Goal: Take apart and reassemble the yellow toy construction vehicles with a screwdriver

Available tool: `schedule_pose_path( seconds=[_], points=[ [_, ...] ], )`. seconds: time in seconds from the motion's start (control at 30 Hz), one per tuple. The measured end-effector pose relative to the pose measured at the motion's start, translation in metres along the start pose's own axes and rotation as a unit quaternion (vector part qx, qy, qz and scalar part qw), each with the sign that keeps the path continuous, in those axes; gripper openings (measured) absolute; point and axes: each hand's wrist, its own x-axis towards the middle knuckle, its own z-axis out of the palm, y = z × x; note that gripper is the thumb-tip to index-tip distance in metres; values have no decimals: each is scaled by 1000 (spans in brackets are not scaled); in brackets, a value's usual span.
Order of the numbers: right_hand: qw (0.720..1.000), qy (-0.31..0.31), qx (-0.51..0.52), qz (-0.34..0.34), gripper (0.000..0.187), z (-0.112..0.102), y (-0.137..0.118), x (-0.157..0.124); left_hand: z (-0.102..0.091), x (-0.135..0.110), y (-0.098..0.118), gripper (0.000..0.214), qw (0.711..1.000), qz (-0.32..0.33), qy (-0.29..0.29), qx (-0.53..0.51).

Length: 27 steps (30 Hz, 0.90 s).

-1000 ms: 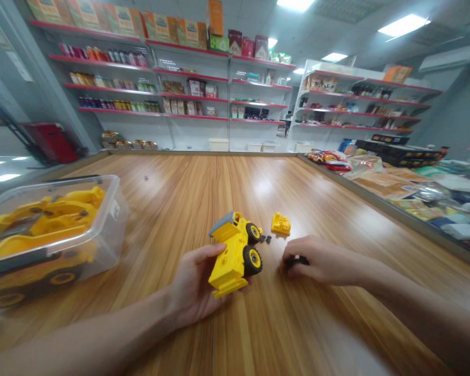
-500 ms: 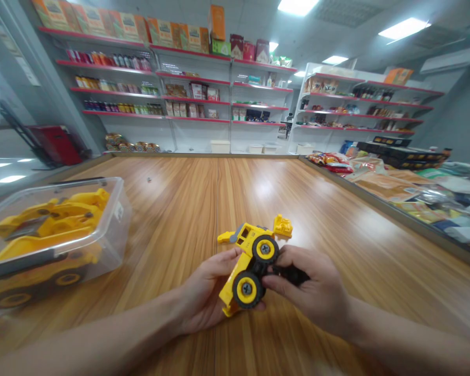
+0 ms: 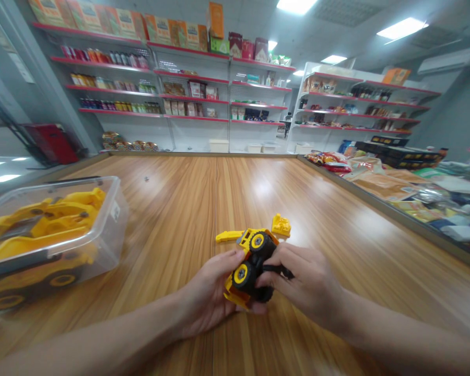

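My left hand (image 3: 213, 290) grips a yellow toy construction truck (image 3: 241, 295) from its left side, thumb on top near the wheels. The truck is tipped so that its black underside and yellow-hubbed wheels face right. In my right hand (image 3: 307, 277) is a small black screwdriver (image 3: 273, 268), pinched between thumb and fingers and held against the underside; its tip is hidden. Just beyond the truck, a long yellow arm piece (image 3: 227, 236) lies on the table. Near it, to the right, sits a small yellow toy part (image 3: 281, 225).
A clear plastic box (image 3: 115, 230) with several yellow toy vehicles stands at the left on the wooden table (image 3: 172, 198). A tiny metal-looking piece (image 3: 146, 179) lies farther back. Packaged goods (image 3: 387, 185) are piled beyond the right edge. Stocked shelves (image 3: 191, 96) line the back.
The truck has been rolled in my left hand, so more of its underside and a further wheel show. My right hand, with the screwdriver, has shifted slightly left.
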Motion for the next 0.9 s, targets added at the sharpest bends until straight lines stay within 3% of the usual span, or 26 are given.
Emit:
schedule_pose_path(
  seconds=[0.1, 0.27, 0.37, 0.57, 0.8, 0.9],
  points=[
    [1000, -24, -1, -1, 16, 0, 0, -1, 1, 0, -1, 26, 1000, 19, -1, 20],
    [995, -89, -27, -24, 14, -4, -7, -2, 1, 2, -3, 33, 1000, 26, -4, 14],
    [994, -105, -24, 2, 13, -4, -13, -2, 1, 2, -3, 33, 1000, 24, -8, 10],
    [993, -95, -26, 71, 11, -10, -22, 3, 3, 1, -1, 30, 1000, 21, -3, 2],
    [998, -47, 34, 33, 36, -23, -24, 4, 1, 1, 4, 41, 998, 14, 4, -56],
    [1000, -5, 23, 19, 33, -18, -23, 1, -2, 1, 5, 36, 998, 24, 24, -61]
  ],
)
